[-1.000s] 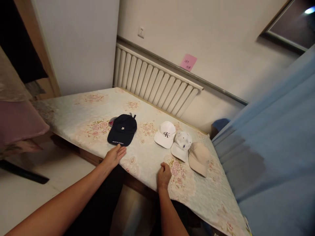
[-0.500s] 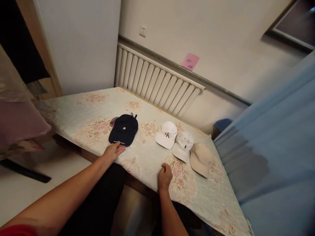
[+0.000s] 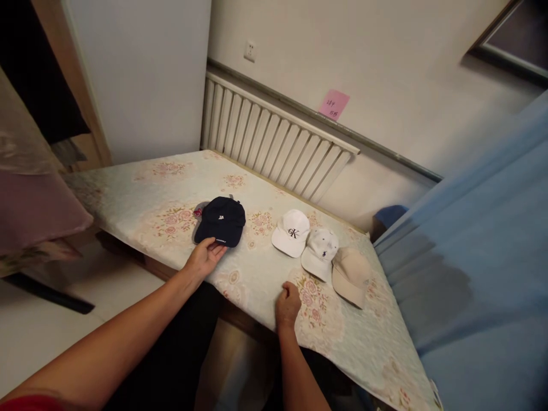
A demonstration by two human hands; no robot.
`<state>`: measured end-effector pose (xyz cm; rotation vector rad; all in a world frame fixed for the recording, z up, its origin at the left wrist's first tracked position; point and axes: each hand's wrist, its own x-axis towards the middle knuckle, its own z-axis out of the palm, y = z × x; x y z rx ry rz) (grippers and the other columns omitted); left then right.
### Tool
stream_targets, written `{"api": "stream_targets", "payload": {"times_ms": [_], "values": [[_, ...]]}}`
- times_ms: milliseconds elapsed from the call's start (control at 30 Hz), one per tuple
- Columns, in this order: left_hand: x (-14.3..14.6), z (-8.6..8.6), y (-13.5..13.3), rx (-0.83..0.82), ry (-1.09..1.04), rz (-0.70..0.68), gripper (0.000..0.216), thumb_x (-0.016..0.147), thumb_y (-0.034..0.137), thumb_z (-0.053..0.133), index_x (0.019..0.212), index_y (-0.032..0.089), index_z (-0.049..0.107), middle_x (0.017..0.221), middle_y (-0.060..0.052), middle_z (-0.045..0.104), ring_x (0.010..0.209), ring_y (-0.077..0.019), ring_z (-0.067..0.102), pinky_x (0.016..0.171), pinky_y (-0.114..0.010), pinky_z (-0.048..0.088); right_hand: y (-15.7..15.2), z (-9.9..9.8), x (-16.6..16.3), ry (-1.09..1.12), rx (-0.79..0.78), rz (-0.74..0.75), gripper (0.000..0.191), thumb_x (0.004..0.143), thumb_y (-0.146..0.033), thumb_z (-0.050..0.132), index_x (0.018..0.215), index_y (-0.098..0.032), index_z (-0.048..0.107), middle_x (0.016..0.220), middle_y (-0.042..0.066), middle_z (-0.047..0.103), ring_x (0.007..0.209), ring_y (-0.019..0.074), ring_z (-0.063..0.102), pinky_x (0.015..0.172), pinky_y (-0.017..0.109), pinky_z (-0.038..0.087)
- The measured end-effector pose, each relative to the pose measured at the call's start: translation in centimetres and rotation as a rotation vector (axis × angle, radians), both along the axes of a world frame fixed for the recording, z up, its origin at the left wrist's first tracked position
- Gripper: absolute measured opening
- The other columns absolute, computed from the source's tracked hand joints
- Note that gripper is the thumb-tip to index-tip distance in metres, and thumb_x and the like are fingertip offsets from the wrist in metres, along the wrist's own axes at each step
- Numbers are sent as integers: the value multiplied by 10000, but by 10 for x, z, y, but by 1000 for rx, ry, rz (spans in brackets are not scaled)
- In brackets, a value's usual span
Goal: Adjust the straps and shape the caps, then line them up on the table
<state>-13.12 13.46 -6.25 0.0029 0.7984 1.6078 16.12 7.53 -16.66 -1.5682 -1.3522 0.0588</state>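
My left hand (image 3: 206, 258) grips the brim of a navy baseball cap (image 3: 223, 218), thumb on top and fingers beneath. A grey cap (image 3: 198, 210) with a red mark shows partly from under the navy one, mostly hidden by it. My right hand (image 3: 288, 305) rests on the flowered cover, its fingers curled; what they hold, if anything, is hidden. Beyond it three caps sit in a slanting row: a white cap (image 3: 291, 233) with black CK-like letters, a white cap (image 3: 319, 252) with a small dark emblem, and a beige cap (image 3: 351, 277).
The caps lie on a bed-like surface with a flowered cover (image 3: 240, 285). A white radiator (image 3: 274, 140) stands along its far edge, with a pink note (image 3: 334, 104) above. A blue curtain (image 3: 471, 257) hangs at the right; draped cloth (image 3: 38, 200) is at the left.
My left hand has shifted the navy cap a little right and up, tilting it and baring more of the grey cap beneath. My right hand has stayed in place.
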Motion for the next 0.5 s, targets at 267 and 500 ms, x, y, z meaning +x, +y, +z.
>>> {"api": "stream_targets", "payload": {"times_ms": [267,500], "values": [[-5,6,6,-19,-44,-51,110,882,92,544,893,183,604,809,-38,687,686,-143,673,641,-272,582,0,0,0,12,9,-2,293,772,-150,393,878,-158,666,878,104,697,870,226,627,870,344,466],[11,16,-14,64,-21,-105,145,834,47,588,907,164,632,791,-28,695,657,-140,662,619,-272,580,-2,5,-2,27,7,11,284,765,-136,402,875,-158,663,872,102,689,856,225,616,858,349,465]]}}
